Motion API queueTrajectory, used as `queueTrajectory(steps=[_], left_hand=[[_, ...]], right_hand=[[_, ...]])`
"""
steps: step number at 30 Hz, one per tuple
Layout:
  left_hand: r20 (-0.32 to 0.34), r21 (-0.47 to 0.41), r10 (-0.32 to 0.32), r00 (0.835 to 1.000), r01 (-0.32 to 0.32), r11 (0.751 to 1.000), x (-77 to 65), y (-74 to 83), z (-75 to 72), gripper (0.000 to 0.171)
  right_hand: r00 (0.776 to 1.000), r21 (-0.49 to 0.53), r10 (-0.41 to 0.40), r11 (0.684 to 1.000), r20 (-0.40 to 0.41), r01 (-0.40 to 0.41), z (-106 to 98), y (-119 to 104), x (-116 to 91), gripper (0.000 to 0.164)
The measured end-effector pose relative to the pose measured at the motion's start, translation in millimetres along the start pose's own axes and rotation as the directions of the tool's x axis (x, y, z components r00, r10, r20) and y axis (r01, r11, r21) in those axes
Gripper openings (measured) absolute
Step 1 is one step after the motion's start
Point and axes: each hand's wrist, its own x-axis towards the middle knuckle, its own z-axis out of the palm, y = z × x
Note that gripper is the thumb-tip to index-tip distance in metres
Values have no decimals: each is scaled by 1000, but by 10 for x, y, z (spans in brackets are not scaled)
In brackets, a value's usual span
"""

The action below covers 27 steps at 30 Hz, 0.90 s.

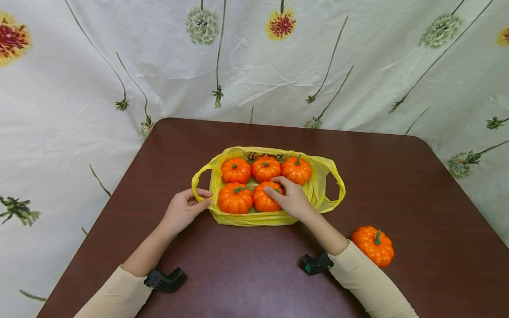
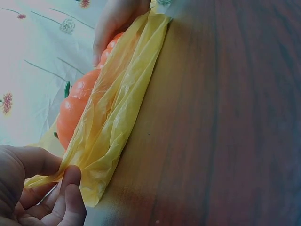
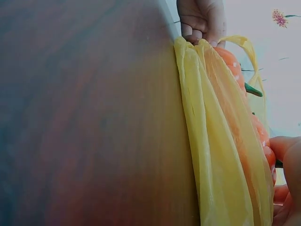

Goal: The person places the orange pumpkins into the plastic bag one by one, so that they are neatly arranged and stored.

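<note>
A yellow plastic bag [image 1: 254, 219] lies on the table with its mouth spread wide, several small orange pumpkins with green stems inside. Three of them stand along the back, among them a back-right pumpkin [image 1: 301, 172]. My left hand [image 1: 180, 212] pinches the bag's left edge by the handle loop, thumb against fingers, as the left wrist view confirms. At the front of the bag, my right hand [image 1: 292, 198] holds a pumpkin [image 1: 264, 201] from above, thumb and fingers on either side. Left of that one sits another pumpkin [image 1: 234, 201].
One loose pumpkin [image 1: 374, 247] rests on the dark brown table [image 1: 246, 269], beside the right sleeve. The bag's right handle [image 1: 339, 185] stands out to the side. Behind the table hangs a white cloth [image 1: 254, 57] printed with flowers. Each wrist wears a black device.
</note>
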Motion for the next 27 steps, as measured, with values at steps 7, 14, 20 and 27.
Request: queueTrajectory(steps=[7, 14, 20, 27], left_hand=[[3, -5, 3, 1000, -3, 1000, 7, -6, 10, 29], [6, -9, 3, 1000, -3, 1000, 9, -9, 16, 30], [-3, -7, 1, 1000, -1, 1000, 12, -9, 15, 28], [-15, 21, -4, 1000, 4, 1000, 15, -8, 16, 26]], right_hand=[[1000, 30, 5, 1000, 9, -6, -90, -30, -27, 53], [1000, 98, 18, 995, 13, -20, -268, -83, -131, 51], [1000, 131, 1, 991, 1, -2, -417, -86, -244, 49], [999, 99, -16, 995, -30, 19, -568, -88, -372, 47]])
